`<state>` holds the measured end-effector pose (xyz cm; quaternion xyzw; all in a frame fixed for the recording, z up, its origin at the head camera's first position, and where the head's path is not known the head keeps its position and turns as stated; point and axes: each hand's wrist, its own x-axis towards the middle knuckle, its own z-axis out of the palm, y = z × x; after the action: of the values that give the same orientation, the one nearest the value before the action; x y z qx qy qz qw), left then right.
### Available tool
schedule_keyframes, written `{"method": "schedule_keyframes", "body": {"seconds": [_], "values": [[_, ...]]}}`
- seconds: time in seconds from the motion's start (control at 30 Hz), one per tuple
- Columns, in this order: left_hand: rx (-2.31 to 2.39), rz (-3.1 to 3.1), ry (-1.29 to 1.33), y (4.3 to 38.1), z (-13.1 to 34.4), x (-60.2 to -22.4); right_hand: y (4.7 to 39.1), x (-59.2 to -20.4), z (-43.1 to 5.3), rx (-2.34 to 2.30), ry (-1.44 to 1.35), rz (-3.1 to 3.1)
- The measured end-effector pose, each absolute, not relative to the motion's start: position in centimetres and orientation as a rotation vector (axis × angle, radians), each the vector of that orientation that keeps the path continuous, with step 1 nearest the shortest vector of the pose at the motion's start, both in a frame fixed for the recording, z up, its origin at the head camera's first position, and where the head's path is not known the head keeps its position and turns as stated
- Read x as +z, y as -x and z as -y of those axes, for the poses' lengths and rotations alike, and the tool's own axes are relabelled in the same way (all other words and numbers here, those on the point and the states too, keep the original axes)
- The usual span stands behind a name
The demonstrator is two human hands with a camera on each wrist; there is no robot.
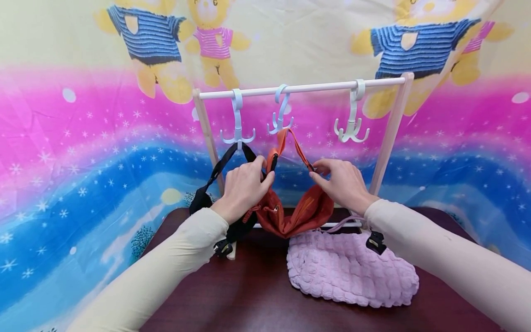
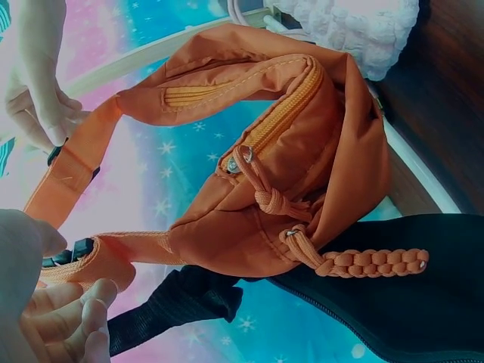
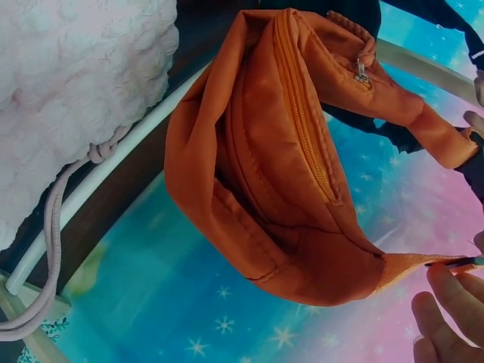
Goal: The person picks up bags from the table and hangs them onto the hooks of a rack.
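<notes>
An orange waist bag (image 1: 290, 214) hangs below both hands, its strap (image 1: 298, 145) rising in a loop to the middle hook (image 1: 280, 122). Whether the loop is over a prong, I cannot tell. My left hand (image 1: 245, 184) grips one side of the strap by a black buckle (image 2: 82, 248). On the other side my right hand (image 1: 342, 182) pinches the strap at a black fitting (image 1: 310, 167). The bag sags in the middle, with its zipper (image 3: 302, 113) and braided pull (image 2: 370, 262) showing. A black bag (image 2: 408, 272) hangs from the left hook (image 1: 238, 122), partly hidden behind my left hand.
The hooks hang on a white rail (image 1: 319, 86) between wooden posts (image 1: 390, 138). The right hook (image 1: 351, 120) carries nothing. A pink quilted bag (image 1: 352, 272) lies on the dark table (image 1: 249, 295) at right. Behind stands a printed bear backdrop (image 1: 83, 138).
</notes>
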<state>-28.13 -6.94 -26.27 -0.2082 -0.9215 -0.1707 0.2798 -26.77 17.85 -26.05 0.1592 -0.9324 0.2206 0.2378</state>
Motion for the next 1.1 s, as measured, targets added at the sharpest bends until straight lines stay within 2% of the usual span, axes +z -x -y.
{"method": "schedule_keyframes", "body": {"seconds": [1.1], "values": [[-0.452,2.46,0.594,26.7,6.6,-26.5,26.6,-26.4,-18.6,0.628,-0.442,2.562]]}}
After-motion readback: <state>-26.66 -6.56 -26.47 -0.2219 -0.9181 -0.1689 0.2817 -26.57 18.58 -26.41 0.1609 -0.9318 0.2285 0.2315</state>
